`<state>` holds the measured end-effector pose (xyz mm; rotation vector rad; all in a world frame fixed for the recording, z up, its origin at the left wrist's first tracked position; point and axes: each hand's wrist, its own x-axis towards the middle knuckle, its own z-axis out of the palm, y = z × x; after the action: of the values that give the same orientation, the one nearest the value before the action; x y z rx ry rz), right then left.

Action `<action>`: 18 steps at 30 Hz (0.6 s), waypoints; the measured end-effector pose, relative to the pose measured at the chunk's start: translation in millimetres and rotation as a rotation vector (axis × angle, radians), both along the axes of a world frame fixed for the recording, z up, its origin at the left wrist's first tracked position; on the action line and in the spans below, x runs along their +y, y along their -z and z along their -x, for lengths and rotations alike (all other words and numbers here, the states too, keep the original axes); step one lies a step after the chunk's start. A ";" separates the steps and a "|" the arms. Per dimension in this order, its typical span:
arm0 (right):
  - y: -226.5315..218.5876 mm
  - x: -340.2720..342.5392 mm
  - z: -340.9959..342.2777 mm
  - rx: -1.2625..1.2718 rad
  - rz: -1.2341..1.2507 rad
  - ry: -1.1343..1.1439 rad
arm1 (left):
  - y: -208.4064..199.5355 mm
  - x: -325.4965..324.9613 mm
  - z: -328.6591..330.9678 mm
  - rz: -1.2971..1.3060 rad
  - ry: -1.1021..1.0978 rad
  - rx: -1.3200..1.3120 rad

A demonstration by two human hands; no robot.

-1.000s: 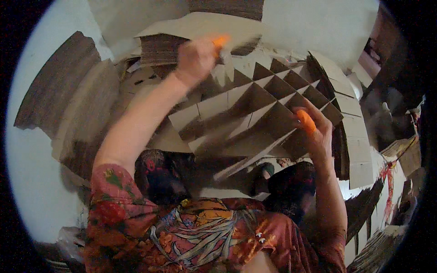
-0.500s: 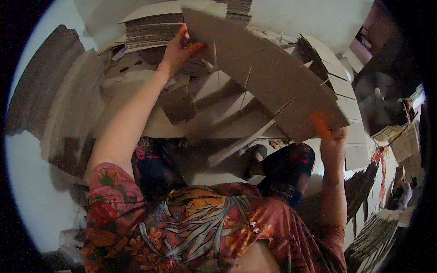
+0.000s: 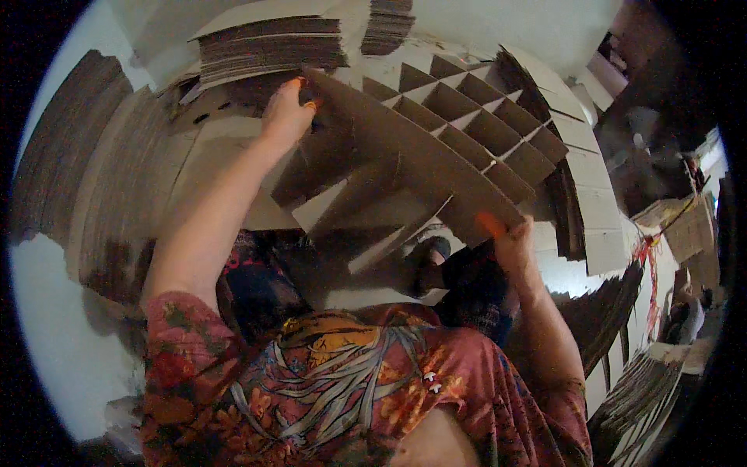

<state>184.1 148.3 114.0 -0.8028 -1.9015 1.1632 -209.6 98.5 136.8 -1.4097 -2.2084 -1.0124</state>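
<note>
My left hand [image 3: 286,117] is closed on the upper left end of a long brown cardboard strip [image 3: 420,152]. My right hand [image 3: 513,240] grips the strip's lower right end. Orange coverings show on fingers of both hands. The strip slants down from left to right, above my knees. Several shorter cardboard pieces [image 3: 354,198] stand crosswise on its near side; whether they sit in its slots I cannot make out. Just beyond the strip lies a cardboard divider grid [image 3: 490,128] with open square cells.
A stack of flat cardboard [image 3: 268,50] stands at the back left. Tall cardboard stacks [image 3: 117,179] line the left side. More cardboard sheets [image 3: 587,179] run along the right, with red string [image 3: 650,257] and a fan [image 3: 638,148] beyond.
The long strip has come down and toward me, and both hands have shifted left with it. The divider grid behind it now shows.
</note>
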 end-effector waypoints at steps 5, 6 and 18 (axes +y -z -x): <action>3.2 15.2 -4.5 -0.074 0.047 0.010 | -18.0 -50.9 -104.1 -0.192 0.378 -0.052; 10.2 13.7 -6.8 -0.079 0.024 0.019 | -22.8 -61.1 -129.0 -0.015 0.440 -0.037; 16.9 2.5 -33.2 -0.308 -0.186 -0.079 | -5.8 -81.4 -179.6 0.158 0.543 0.035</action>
<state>217.3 150.8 97.1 -0.8477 -2.2743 0.9317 -29.9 17.1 142.6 -2.1520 -1.9527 -0.9717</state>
